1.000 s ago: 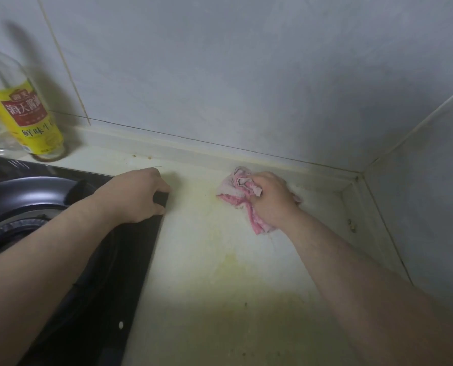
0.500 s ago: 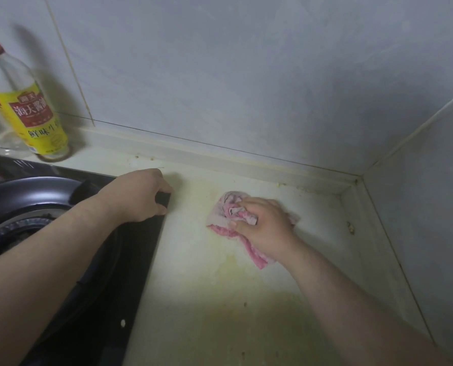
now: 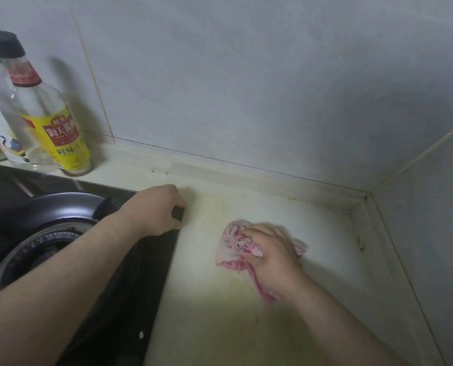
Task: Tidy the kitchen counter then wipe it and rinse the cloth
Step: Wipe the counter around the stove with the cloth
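A crumpled pink and white cloth (image 3: 232,249) lies on the pale, yellow-stained counter (image 3: 220,318) right of the stove. My right hand (image 3: 271,256) grips the cloth in a bunch and presses it onto the counter. My left hand (image 3: 158,210) holds the black handle (image 3: 178,211) of a dark pan (image 3: 48,207) that sits on the burner; my fingers curl round the handle's end.
A black gas stove (image 3: 130,299) fills the lower left. Bottles stand at the back left against the tiled wall, one with a yellow label (image 3: 59,138). The counter ends in a corner (image 3: 362,204) at the right, with crumbs along the seam.
My right hand has dragged the cloth toward me, away from the back wall. My left hand has stayed on the pan handle. The view has tilted, showing more bottles.
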Available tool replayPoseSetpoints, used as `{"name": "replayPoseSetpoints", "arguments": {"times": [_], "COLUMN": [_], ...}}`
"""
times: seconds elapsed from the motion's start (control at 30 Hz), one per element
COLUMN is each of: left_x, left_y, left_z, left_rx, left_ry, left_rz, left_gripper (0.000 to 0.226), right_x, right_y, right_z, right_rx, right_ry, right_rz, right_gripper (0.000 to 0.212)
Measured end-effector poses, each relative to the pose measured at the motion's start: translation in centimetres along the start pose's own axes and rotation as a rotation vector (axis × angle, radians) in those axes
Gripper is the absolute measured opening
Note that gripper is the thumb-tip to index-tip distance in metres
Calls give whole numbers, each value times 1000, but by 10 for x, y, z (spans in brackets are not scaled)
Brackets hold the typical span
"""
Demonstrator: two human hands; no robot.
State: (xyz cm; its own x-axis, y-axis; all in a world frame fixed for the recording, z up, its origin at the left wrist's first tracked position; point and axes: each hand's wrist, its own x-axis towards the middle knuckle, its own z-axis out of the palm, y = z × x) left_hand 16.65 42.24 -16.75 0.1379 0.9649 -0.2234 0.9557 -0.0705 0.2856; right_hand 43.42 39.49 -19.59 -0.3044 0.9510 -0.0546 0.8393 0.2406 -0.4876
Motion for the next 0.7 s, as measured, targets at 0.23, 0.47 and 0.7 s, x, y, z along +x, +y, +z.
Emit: {"name": "replayPoseSetpoints", "arguments": {"times": [0.23,0.47,0.7], "left_x": [3,5,4], "left_y": [-4,-5,-3], "left_z": [5,7,6], "left_rx": [-6,-8,1], "left_ry": [14,34,47], "left_rz": [14,27,30], "left_gripper": [41,40,39], "right_x": [51,101,110], "right_y": [-11,-16,-16], "right_z": [5,7,8], "right_rx": [-14,-29,-28], "right_ry": [-5,37,57], "right_rz": [-5,24,9], "right_gripper": [45,46,46]}}
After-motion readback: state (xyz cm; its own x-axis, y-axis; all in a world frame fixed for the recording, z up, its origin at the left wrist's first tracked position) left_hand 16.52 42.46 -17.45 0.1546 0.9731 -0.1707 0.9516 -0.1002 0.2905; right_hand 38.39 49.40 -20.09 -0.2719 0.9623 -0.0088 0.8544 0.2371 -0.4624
